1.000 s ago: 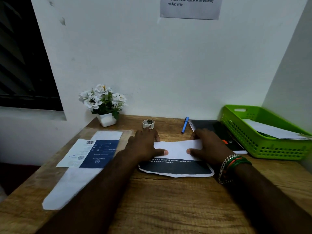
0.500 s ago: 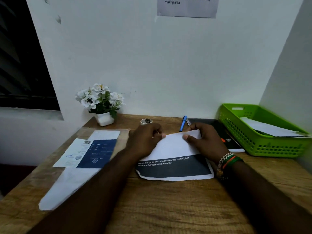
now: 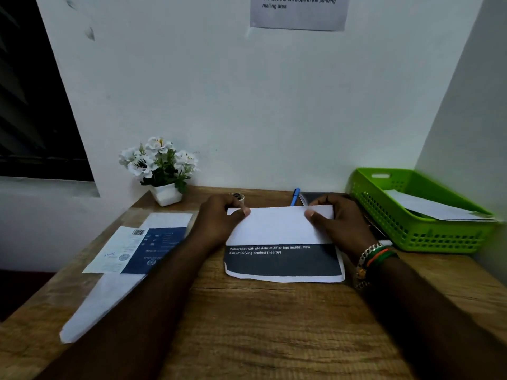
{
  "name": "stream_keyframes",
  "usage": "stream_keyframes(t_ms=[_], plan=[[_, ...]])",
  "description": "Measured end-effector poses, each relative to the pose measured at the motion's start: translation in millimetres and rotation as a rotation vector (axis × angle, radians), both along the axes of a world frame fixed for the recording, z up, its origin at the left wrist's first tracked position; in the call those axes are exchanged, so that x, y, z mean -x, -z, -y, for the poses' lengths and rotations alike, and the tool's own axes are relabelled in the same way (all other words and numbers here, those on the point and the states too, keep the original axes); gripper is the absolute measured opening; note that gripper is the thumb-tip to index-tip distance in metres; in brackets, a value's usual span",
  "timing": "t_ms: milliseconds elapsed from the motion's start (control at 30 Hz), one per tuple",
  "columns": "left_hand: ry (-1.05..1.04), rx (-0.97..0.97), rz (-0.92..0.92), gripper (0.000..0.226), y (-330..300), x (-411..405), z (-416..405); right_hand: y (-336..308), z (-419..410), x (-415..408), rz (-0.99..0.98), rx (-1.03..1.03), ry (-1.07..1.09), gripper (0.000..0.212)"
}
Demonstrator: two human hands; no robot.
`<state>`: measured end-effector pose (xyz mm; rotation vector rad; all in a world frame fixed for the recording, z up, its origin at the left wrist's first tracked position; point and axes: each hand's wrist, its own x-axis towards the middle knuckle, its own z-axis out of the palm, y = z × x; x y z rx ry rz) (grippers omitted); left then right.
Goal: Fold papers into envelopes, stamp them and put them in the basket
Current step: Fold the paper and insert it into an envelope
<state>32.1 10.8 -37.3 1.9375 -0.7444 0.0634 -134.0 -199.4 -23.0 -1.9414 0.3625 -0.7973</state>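
Two hands on one paper (image 3: 279, 229) at desk (image 3: 260, 325) centre: left hand (image 3: 219, 223) pinching the raised white flap's 9 o'clock corner, right hand (image 3: 338, 226) pinching its 3 o'clock corner, thumbs on top. Printed dark band flat toward 6 o'clock. Green basket (image 3: 419, 229) at 3 o'clock, holding white papers.

On the notice (image 3: 299, 12) taped to the wall in front of me I can read "4. Place the envelope in the pending mailing area"; anything above that line is cut off. The paper (image 3: 282, 242) I am folding carries white print on its dark band: "Wardrobe (with old dehumidifier box inside), new dehumidifying product (nearby)". The blue and white leaflet (image 3: 137, 249) to my left on the table (image 3: 274, 325) shows a barcode, round seals and a blue handwritten scribble, all too small and blurred to read.
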Motion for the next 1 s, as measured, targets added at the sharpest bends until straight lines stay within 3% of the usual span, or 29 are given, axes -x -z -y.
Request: stream_keyframes(t_ms=[200, 367, 467, 633, 700, 833, 1000], plan=[[-0.025, 0.020, -0.018, 0.005, -2.4, -3.1, -5.7, -2.3, 9.4, 2.9, -0.055, -0.093, 0.045, 0.011], [-0.025, 0.004, 0.003, 0.003, -4.3, 0.9, -3.2, -1.4, 16.3, 3.4, -0.061, -0.005, 0.107, 0.014], [0.008, 0.038, 0.048, 0.010, -13.5, 1.0, -8.0, -8.0, 13.4, 6.7, -0.041, -0.005, 0.028, 0.013], [0.058, 0.014, 0.104, 0.011, -26.2, 10.9, -17.7, -16.1, 11.5, 13.8, -0.085, 0.286, -0.064, 0.020], [0.137, -0.038, 0.096, 0.012, -27.4, 18.2, -18.2, -17.9, 10.5, 15.9, -0.154, 0.412, -0.104, 0.018], [0.237, -0.209, 0.051, 0.035, -24.4, 31.8, -12.9, -22.6, 4.9, 19.7, -0.331, 0.532, -0.265, 0.014], [0.276, -0.471, 0.096, 0.025, -14.5, 39.8, -9.3, -13.9, -2.8, 15.3, -0.579, 0.635, -0.374, 0.012]])
